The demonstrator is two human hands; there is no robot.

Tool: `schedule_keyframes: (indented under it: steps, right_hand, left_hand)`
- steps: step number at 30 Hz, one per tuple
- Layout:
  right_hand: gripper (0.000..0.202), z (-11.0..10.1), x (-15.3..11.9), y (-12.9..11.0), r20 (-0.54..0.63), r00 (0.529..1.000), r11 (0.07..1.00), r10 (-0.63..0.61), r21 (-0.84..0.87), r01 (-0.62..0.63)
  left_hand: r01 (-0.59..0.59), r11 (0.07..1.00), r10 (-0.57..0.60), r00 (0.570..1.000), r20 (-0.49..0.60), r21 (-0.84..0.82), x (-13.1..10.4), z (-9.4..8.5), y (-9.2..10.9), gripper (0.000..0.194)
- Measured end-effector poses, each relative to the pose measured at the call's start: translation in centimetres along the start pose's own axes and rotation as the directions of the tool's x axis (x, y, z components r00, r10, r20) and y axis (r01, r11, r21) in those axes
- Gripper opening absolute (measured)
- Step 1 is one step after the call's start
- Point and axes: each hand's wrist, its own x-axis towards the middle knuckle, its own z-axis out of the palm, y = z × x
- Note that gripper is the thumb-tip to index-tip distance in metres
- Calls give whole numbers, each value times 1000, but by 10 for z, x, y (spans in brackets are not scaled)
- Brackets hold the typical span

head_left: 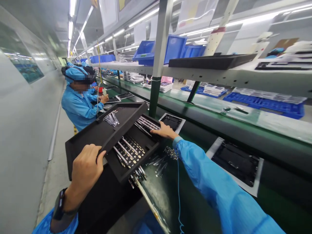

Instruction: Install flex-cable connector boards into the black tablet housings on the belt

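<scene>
In the head view, my left hand (86, 164) is closed on the near edge of an upper black tray (91, 136), which sits tilted over a lower one. A bundle of thin silvery strips (111, 119) lies in the upper tray. Below it, the lower black tray (126, 175) holds rows of strip-like parts with small gold and white pieces (130, 151). My right hand (166, 130) reaches over the lower tray's far right end, fingertips together beside the long thin strips (147, 124). What the fingertips pinch, if anything, is hidden.
Loose strips (138, 175) lie under the tray's near corner and on the green bench (156, 191). A blue cord (179, 195) hangs by my right sleeve. White-framed black panels (235, 162) rest along the line. A post (157, 65) stands behind; a co-worker (80, 100) works at left.
</scene>
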Motion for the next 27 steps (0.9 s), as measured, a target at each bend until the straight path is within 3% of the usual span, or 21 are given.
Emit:
schedule_keyframes:
  steps: [7, 10, 12, 16, 20, 24, 27]
  right_hand:
    - [97, -11, -6, -10, -21, 999, 1000, 29, 1, -29]
    - [94, -18, -21, 4, -146, 989, 998, -29, 41, 36]
    - [95, -22, -42, 26, -246, 966, 992, -81, 75, 102]
    - [94, -26, -120, 98, -281, 955, 972, -97, 179, 151]
    - [83, -14, -233, 165, -163, 986, 938, 39, 346, 20]
    - [79, 9, -327, 185, -27, 985, 894, 168, 426, -141]
    - [81, 25, -365, 180, 22, 977, 868, 214, 455, -200]
  left_hand:
    - [10, 1000, -9, 1000, -6, 21, 1, -1, -2, 7]
    - [29, 999, -29, 1000, 0, 30, 4, -1, 1, 8]
    - [18, 1000, -18, 1000, -3, 23, 6, -1, 5, 10]
    - [-24, 1000, 23, 1000, -8, -16, 6, 5, 20, 15]
    - [-72, 994, 73, 997, 14, -79, 1, 23, 49, 21]
    - [-114, 985, 122, 991, 59, -131, -7, 48, 81, 23]
    - [-154, 980, 167, 980, 104, -129, -12, 63, 92, 21]
